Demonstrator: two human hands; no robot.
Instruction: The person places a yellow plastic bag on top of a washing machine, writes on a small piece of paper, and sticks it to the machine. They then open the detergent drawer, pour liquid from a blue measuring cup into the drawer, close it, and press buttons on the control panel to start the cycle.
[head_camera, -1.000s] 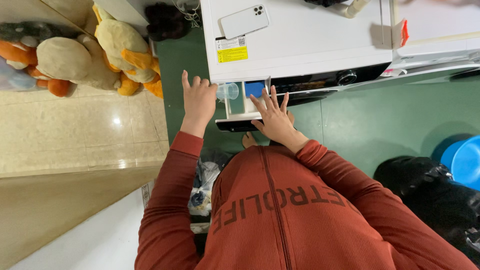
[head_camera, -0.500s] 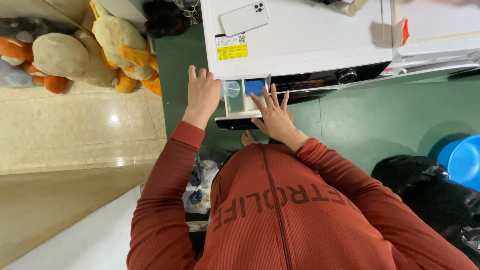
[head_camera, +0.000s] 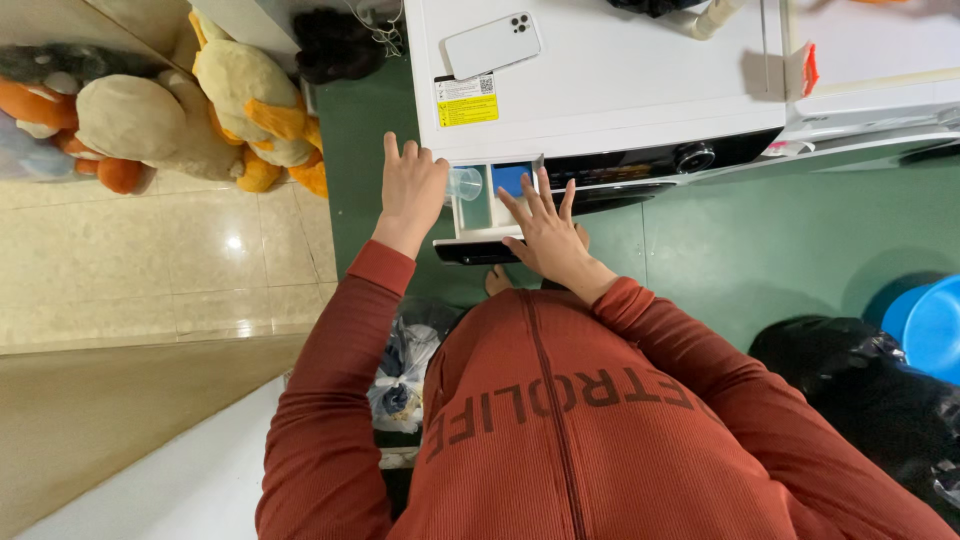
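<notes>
A white washing machine (head_camera: 620, 90) stands in front of me, its detergent drawer (head_camera: 478, 218) pulled out. My left hand (head_camera: 410, 190) is flat with fingers apart, against the drawer's left side, beside a small clear cup (head_camera: 465, 183). My right hand (head_camera: 545, 235) lies spread over the drawer's front right corner, fingers pointing at the blue compartment (head_camera: 510, 178). Neither hand holds anything. My red sleeves and chest fill the lower part of the view.
A white phone (head_camera: 492, 45) and a yellow sticker (head_camera: 467, 102) are on the machine's top. Plush toys (head_camera: 200, 110) lie on the tiled floor at left. A blue bucket (head_camera: 925, 320) and a black bag (head_camera: 850, 380) sit at right. A bundle of bags (head_camera: 400, 375) is under my left arm.
My left hand has edged a little up along the drawer's side. The right hand stays spread on the drawer front.
</notes>
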